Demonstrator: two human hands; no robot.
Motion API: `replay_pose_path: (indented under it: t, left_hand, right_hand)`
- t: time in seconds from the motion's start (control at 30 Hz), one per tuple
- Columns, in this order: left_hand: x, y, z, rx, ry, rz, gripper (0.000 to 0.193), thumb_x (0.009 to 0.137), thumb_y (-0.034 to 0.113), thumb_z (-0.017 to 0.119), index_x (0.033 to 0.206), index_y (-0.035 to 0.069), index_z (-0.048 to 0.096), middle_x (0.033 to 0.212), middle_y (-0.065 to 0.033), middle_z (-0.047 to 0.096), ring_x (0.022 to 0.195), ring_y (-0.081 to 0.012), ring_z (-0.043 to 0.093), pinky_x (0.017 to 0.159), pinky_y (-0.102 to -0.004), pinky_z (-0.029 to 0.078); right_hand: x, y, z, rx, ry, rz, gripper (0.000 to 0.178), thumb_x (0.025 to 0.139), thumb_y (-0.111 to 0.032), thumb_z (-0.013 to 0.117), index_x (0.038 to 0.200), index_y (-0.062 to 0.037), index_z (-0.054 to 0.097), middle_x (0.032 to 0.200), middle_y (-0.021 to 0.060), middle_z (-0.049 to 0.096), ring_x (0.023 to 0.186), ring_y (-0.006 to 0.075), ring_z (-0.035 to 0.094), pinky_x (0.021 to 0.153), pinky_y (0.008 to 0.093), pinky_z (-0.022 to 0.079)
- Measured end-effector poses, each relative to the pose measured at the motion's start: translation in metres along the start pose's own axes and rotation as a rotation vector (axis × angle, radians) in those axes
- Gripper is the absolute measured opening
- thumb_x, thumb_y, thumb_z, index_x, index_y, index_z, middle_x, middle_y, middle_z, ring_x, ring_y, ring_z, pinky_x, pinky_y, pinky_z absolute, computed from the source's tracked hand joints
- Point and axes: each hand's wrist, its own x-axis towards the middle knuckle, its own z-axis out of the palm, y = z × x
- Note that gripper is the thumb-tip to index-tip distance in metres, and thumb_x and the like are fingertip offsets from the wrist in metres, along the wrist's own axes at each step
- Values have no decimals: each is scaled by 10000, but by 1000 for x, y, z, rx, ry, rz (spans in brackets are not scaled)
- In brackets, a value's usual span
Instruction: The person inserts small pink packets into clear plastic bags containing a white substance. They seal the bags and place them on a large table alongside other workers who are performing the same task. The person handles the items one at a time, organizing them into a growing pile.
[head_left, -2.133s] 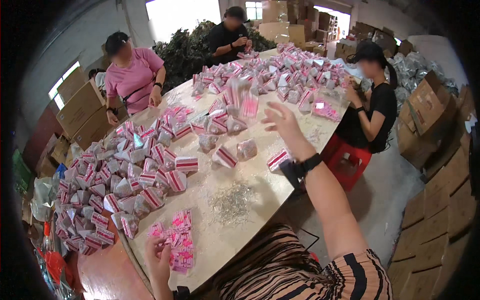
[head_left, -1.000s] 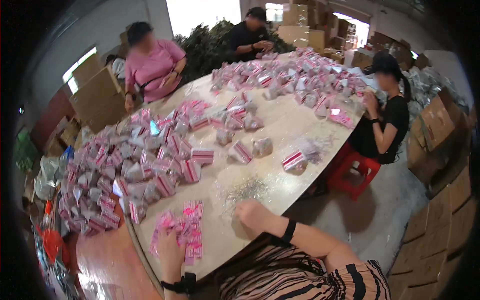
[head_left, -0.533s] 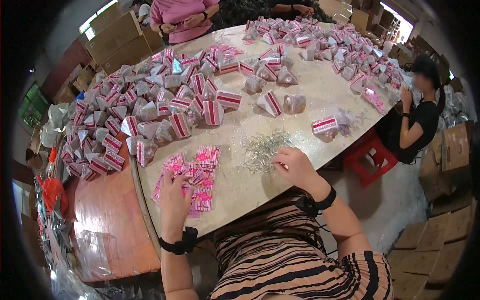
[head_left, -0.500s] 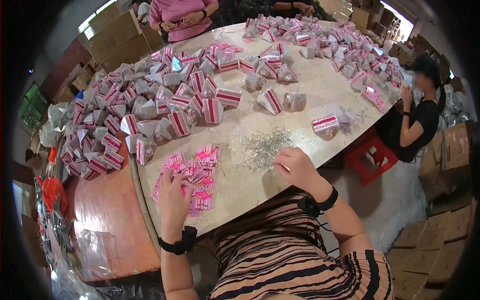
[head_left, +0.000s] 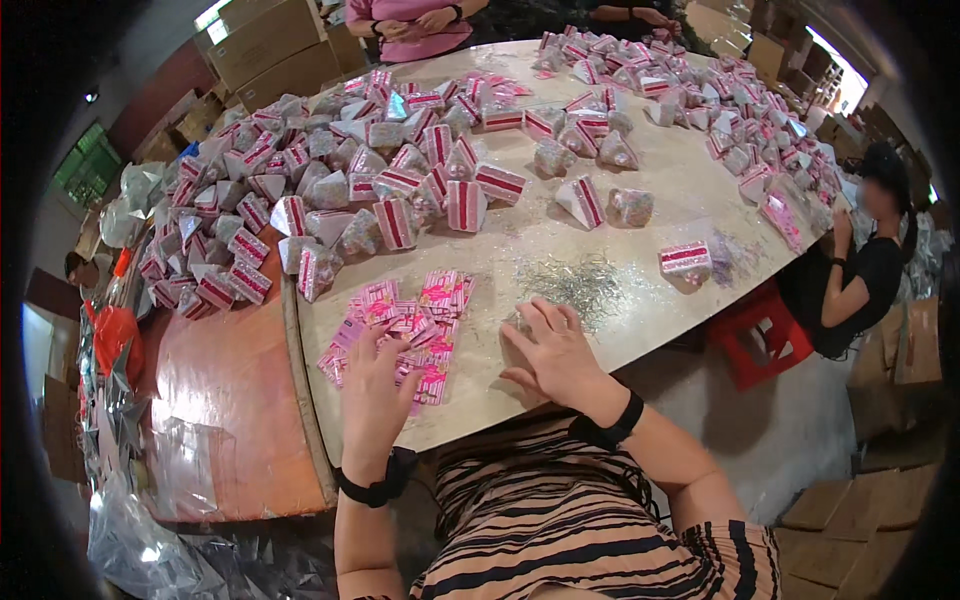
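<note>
My left hand (head_left: 372, 388) rests its spread fingers on a loose spread of pink printed cards (head_left: 437, 340). A purple card (head_left: 349, 333) lies by its fingertips. With fingers apart, my right hand (head_left: 556, 352) reaches palm down to the near edge of a heap of thin silvery metal pins or wires (head_left: 580, 287). Nothing shows in its grip, though the space under the palm is hidden. Beyond both hands lies a large pile of glittery cake-slice-shaped ornaments (head_left: 330, 190) with pink and white striped sides.
One cake-slice ornament (head_left: 685, 260) sits right of the pins. More ornaments (head_left: 700, 95) cover the far right. An orange-topped table (head_left: 225, 400) adjoins at left. A red stool (head_left: 757, 338) stands near a seated person in black (head_left: 868, 275). A person in pink (head_left: 410, 25) stands across the table.
My right hand has gone from a pinch over the pins to spread fingers at their near left edge. My left hand stays on the cards. The view has shifted.
</note>
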Motion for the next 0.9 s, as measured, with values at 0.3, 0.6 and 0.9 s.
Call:
replay_pose_path:
  t: [0.3, 0.6, 0.9]
  left_hand:
    - [-13, -14, 5, 1, 47, -19, 299, 733, 132, 705, 983, 6, 602, 1150, -202, 518, 1016, -357, 535, 849, -397, 444]
    - [-15, -13, 7, -56, 76, -10, 266, 728, 110, 697, 955, 4, 607, 1089, -190, 531, 1015, -346, 517, 853, -396, 431]
    - [-24, 0, 8, 55, 33, 160, 314, 677, 137, 730, 948, 27, 616, 1043, -127, 532, 989, -310, 494, 851, -406, 396]
  right_hand:
    - [-22, -4, 1, 134, -82, -243, 555, 689, -414, 694, 1135, -99, 592, 1227, 126, 465, 1178, 298, 395, 1001, 486, 267]
    - [-35, -8, 1, 100, -10, -290, 438, 683, -299, 700, 1062, -92, 633, 1157, 97, 519, 1116, 259, 463, 988, 448, 293]
    - [-40, -18, 6, 149, 150, -384, 189, 703, -146, 657, 885, -91, 660, 999, 50, 549, 968, 202, 524, 902, 402, 368]
